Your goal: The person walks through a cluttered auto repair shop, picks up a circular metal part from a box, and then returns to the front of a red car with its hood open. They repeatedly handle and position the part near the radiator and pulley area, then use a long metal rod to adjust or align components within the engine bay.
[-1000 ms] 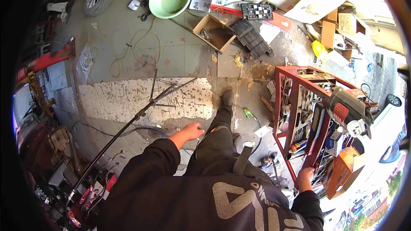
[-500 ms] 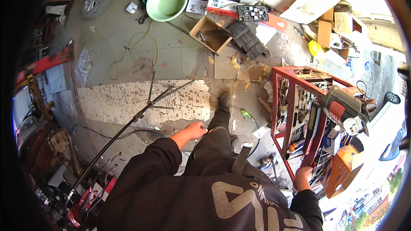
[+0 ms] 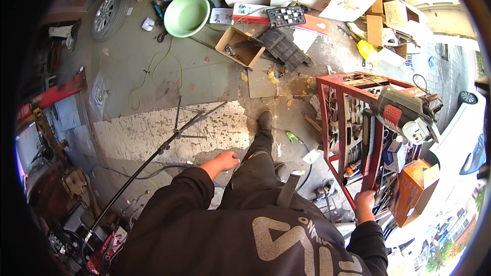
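My right hand is wrapped round the near edge of a red metal tool cart at my right side. Tools crowd the cart's shelves. On its top sits a grey-black power device with a red vent panel, and an open orange cardboard box stands at the near end. My left hand hangs beside my left thigh, fingers curled in, with nothing visible in them. A thin black tripod stand leans across the floor to its left.
A green basin, an open cardboard box and a black plastic cover lie ahead on the floor. A green-ended hose and cable run near my feet. Leftward are a wheel and machinery; boxes are piled far right.
My view has shifted slightly, so the basin, boxes and cart appear further left. My left hand sits a little further left and lower. The right hand keeps its hold on the cart.
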A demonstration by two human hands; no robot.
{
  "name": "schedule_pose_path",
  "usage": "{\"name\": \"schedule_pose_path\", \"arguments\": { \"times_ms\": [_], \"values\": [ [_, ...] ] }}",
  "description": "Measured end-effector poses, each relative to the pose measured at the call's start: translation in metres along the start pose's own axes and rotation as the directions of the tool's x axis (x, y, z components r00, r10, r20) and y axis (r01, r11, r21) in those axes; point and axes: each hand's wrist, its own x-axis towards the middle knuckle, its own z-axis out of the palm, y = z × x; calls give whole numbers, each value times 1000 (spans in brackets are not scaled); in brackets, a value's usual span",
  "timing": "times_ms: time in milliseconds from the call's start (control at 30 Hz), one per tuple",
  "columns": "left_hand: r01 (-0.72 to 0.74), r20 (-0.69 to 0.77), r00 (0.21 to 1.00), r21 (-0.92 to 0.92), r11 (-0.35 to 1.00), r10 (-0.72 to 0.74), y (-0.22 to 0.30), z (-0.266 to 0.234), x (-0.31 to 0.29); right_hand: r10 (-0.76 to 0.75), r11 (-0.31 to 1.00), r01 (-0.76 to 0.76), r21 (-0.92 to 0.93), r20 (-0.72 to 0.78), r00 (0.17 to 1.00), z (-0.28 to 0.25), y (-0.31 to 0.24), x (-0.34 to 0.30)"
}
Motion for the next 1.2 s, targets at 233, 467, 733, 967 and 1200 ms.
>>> {"name": "schedule_pose_path", "arguments": {
  "times_ms": [233, 467, 733, 967, 1200],
  "values": [
    [-62, 16, 998, 67, 996, 61, 23, -15, 11, 30, 994, -35, 103, 50, 998, -3, 2, -5],
    [-108, 50, 994, 138, 985, 102, 74, -49, 5, 59, 964, -60, 257, 12, 998, -7, -1, -15],
    [-133, -39, 988, 292, 947, 151, 102, -71, -11, 28, 953, 13, 302, -129, 991, 4, 2, -19],
    [-190, -75, 975, 224, 956, 211, 127, -42, -43, -25, 929, 121, 349, -268, 963, 18, 18, -19],
    [-129, -166, 974, 152, 980, 154, 123, 22, -78, -266, 587, 619, 522, -597, 757, -17, 100, -54]
  ]
}}
